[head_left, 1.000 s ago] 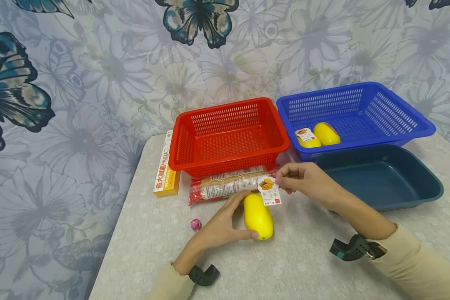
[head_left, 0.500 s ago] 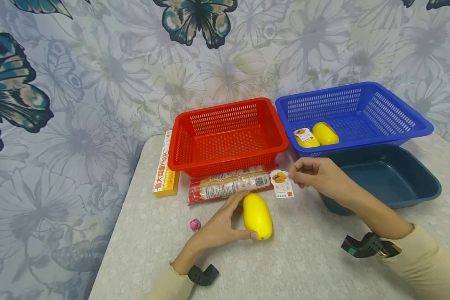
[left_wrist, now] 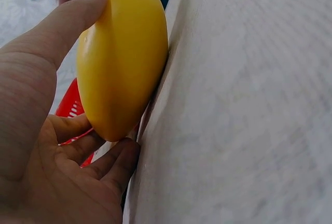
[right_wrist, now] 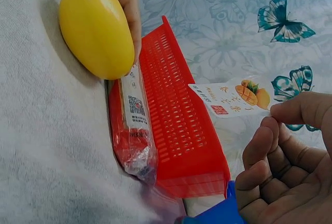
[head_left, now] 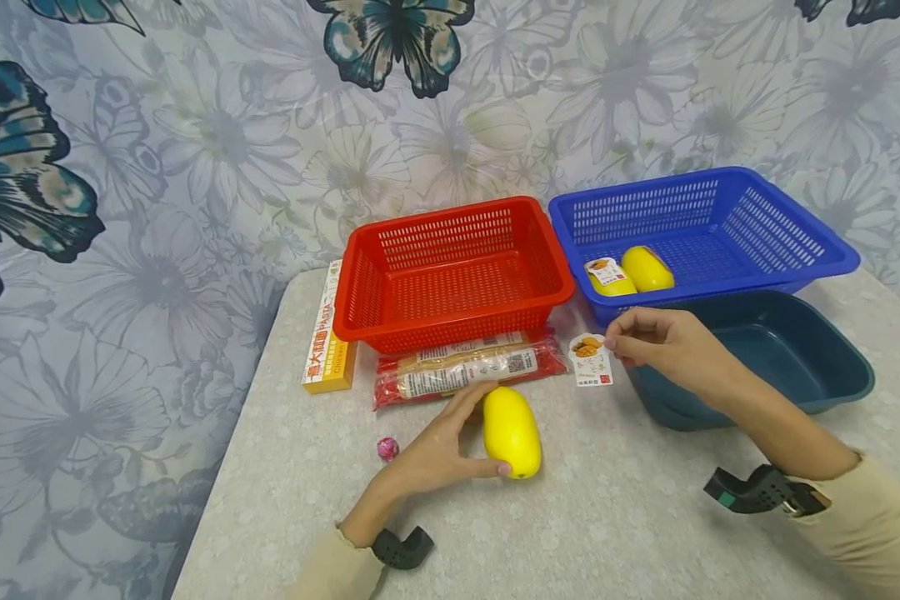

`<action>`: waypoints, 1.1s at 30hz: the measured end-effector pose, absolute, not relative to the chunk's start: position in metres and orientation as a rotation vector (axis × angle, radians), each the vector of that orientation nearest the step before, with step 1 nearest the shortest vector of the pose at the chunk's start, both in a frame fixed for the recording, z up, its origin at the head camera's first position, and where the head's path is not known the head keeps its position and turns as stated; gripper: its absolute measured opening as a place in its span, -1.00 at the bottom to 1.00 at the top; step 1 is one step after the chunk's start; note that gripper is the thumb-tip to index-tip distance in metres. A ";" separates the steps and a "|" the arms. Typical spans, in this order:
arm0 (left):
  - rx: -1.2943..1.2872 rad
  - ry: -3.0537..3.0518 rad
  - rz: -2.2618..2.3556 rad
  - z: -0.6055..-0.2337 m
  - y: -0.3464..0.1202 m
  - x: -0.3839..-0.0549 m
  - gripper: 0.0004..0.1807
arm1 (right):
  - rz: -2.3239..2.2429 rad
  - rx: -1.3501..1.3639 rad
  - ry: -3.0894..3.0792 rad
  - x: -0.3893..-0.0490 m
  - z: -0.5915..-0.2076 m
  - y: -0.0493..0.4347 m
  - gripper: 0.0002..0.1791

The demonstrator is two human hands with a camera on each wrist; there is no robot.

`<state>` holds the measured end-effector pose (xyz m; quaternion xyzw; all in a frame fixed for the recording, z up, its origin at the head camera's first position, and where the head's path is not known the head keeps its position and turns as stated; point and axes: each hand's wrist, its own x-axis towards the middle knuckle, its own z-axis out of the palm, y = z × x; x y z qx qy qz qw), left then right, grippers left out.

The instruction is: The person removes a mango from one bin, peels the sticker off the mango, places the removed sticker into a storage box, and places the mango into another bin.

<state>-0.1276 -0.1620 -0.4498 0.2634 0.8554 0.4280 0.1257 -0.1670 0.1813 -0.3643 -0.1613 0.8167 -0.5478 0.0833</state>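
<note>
A yellow mango [head_left: 512, 432] lies on the table, held by my left hand [head_left: 435, 450] with the thumb at its near end and the fingers at its far end. The left wrist view shows the same mango [left_wrist: 124, 53] between thumb and fingertips, its stem end by the thumb. To the right, my right hand [head_left: 667, 342] pinches the edge of a white sticker [head_left: 591, 360] between thumb and index finger, raised over the table. Printed mangoes and writing show on this sticker [right_wrist: 233, 99] in the right wrist view. Sticker and mango are apart.
A red basket [head_left: 450, 327] stands behind a noodle packet [head_left: 472, 372] and beside a pasta box [head_left: 328, 354]. The blue basket [head_left: 765, 279] holds two mangoes [head_left: 647, 268], one visibly stickered. A dark teal tray [head_left: 795, 350] stands right; a wrapped candy [head_left: 387, 449] lies left.
My right hand has moved to the right with the sticker, away from the mango and towards the teal tray. The left hand stays on the mango in the same place.
</note>
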 end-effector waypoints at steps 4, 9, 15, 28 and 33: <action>0.768 2.493 1.246 -0.450 -0.162 -0.127 0.16 | -1.635 -0.488 2.452 -0.167 -0.366 0.188 -0.72; 0.760 2.487 1.244 -0.450 -0.162 -0.127 0.16 | -1.651 -0.519 2.464 -0.168 -0.366 0.196 -0.73; 0.765 2.484 1.248 -0.450 -0.162 -0.128 0.16 | -1.645 -0.496 2.501 -0.168 -0.366 0.206 -0.71; 0.756 2.494 1.234 -0.451 -0.164 -0.128 0.17 | -1.544 -0.362 2.628 -0.168 -0.369 0.232 -0.69; 0.771 2.501 1.229 -0.452 -0.163 -0.129 0.17 | -1.500 -0.311 2.681 -0.167 -0.369 0.239 -0.68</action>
